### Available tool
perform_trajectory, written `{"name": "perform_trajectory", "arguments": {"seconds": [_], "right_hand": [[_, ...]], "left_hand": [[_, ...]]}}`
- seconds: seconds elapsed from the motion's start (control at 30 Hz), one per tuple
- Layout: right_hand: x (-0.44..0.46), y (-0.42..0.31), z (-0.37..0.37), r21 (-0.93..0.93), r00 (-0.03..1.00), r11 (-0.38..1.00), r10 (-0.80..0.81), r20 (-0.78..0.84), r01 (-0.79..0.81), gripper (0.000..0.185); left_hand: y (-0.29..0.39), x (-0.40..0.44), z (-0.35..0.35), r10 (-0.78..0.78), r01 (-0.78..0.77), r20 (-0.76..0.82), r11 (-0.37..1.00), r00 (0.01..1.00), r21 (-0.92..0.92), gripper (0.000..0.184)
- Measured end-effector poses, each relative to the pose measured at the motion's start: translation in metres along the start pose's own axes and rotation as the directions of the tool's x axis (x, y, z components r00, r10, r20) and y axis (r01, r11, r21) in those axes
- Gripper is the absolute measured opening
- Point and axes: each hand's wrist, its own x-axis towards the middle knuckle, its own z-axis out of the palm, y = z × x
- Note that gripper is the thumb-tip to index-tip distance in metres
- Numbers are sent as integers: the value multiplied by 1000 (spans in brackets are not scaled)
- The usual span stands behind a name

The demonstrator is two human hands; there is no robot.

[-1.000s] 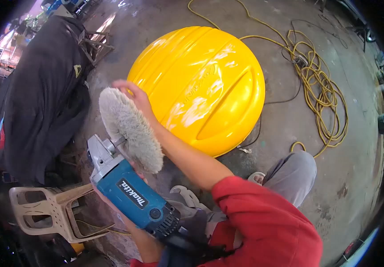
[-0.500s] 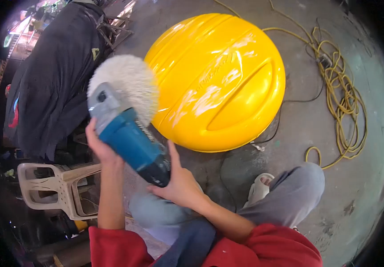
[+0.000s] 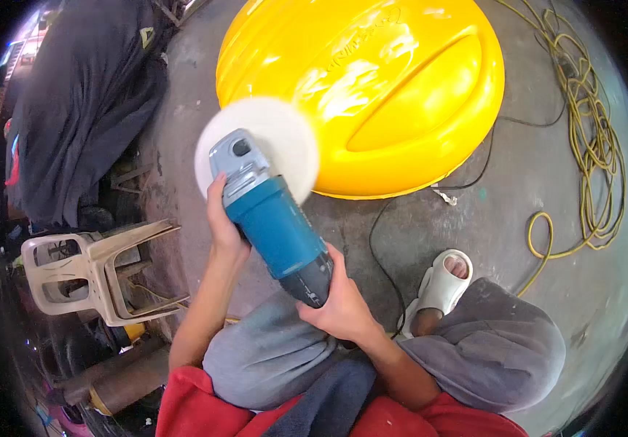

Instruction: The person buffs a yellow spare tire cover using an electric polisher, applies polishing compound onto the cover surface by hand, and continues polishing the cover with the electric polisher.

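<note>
A blue and black power polisher (image 3: 279, 227) is held in both hands above the person's lap. My left hand (image 3: 226, 222) wraps around its front part, just behind the grey metal head. Around the black rear handle, my right hand (image 3: 339, 295) is closed. The round white wool pad (image 3: 288, 146) looks smooth and blurred, and its right edge overlaps the lower left edge of a large yellow domed shell (image 3: 430, 95). Whitish smears and raised lettering show on the shell. Whether the pad touches it I cannot tell.
A yellow cord (image 3: 597, 153) lies coiled on the floor at the right, and a thin black cable (image 3: 383, 262) runs below the shell. Dark cloth (image 3: 84, 102) drapes something at the upper left. A beige plastic chair (image 3: 103, 273) lies below it.
My right hand has come from the pad to the rear handle. The polisher has turned so its pad faces down, and it is now by the shell's edge. The pad's fibres have blurred. The view has shifted.
</note>
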Motion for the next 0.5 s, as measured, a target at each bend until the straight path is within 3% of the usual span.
{"name": "perform_trajectory", "arguments": {"seconds": [0.2,0.27,0.37,0.43,0.5], "right_hand": [[7,-6,4,34,994,997,58,97,-62,98],[12,-14,-1,71,994,995,66,87,-72,98],[16,-20,-6,62,1000,998,6,-9,-5,98],[20,-22,-8,111,987,989,-83,-137,99,97],[18,-34,-15,135,992,990,-34,-126,51,97]], "left_hand": [[6,-2,-14,9,-9,-8,1000,1000,18,54],[11,6,-6,-27,25,120,1000,992,18,59],[16,18,23,37,-65,149,980,988,190,70],[26,26,42,13,-56,184,971,983,232,64],[35,26,58,-42,-21,239,966,970,258,59]]}}
